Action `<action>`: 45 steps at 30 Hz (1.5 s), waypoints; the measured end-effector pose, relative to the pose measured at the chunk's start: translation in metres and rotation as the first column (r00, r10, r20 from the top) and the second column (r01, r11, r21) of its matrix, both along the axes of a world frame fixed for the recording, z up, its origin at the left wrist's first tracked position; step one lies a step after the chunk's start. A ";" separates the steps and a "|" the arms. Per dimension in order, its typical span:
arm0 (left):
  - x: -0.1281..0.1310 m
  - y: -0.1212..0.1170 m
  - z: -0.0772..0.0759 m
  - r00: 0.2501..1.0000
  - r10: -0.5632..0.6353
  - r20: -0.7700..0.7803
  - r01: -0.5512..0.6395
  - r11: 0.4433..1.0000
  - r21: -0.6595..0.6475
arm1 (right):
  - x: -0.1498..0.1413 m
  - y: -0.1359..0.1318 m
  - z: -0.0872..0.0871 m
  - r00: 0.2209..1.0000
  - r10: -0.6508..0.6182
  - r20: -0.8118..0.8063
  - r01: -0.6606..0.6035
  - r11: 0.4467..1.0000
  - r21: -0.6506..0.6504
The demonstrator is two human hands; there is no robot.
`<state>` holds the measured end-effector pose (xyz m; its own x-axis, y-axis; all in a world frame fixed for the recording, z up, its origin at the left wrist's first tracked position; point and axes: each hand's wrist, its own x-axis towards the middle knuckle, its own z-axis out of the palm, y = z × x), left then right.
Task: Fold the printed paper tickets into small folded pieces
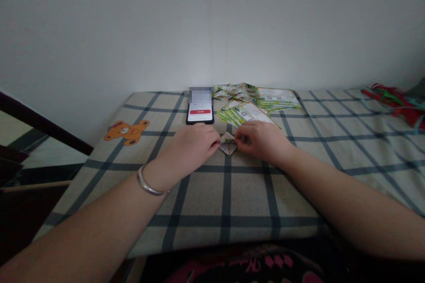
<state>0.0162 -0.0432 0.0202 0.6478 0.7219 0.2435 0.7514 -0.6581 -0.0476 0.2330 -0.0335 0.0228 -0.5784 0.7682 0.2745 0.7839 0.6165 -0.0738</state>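
A small folded paper square (228,145), printed in white and green, is turned like a diamond between my hands. My left hand (195,141), with a silver bangle on its wrist, pinches the left corner of the paper. On the opposite corner, the curled fingers of my right hand (260,140) close in a pinch. Just beyond my right hand lies a fan of green-and-white printed leaflets (245,112). A phone (200,112) with a lit screen lies past my left hand. My fingertips partly cover the paper's side corners.
Folded paper pieces (235,92) are heaped by the wall, beside another stack of leaflets (279,98). A checked cloth (206,194) covers the table, with an orange bear picture (126,132) at left. Tangled red and green material (398,101) lies far right.
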 end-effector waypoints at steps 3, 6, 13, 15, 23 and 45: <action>0.001 -0.002 0.001 0.998 0.057 -0.020 -0.056 0.998 0.008 | 0.000 0.000 0.000 1.000 0.007 -0.010 -0.008 1.000 -0.023; 0.001 -0.004 0.003 0.996 0.078 -0.034 -0.078 0.997 0.000 | 0.001 -0.001 0.003 0.999 0.040 0.007 -0.039 0.999 -0.032; 0.003 -0.003 0.000 0.990 0.092 0.105 -0.088 0.995 -0.048 | 0.000 -0.004 0.005 1.000 -0.030 -0.001 0.030 0.997 -0.070; 0.004 -0.003 -0.002 0.981 0.085 0.175 -0.074 0.995 -0.071 | 0.000 -0.004 0.004 0.998 -0.053 -0.023 0.051 0.995 -0.084; 0.008 -0.003 -0.005 0.953 0.127 0.276 -0.089 0.985 -0.146 | 0.000 -0.001 0.003 0.992 -0.067 -0.105 0.050 0.986 -0.158; 0.008 -0.003 -0.004 0.952 0.121 0.281 -0.088 0.988 -0.128 | 0.003 0.000 0.003 0.993 -0.073 -0.096 0.055 0.982 -0.180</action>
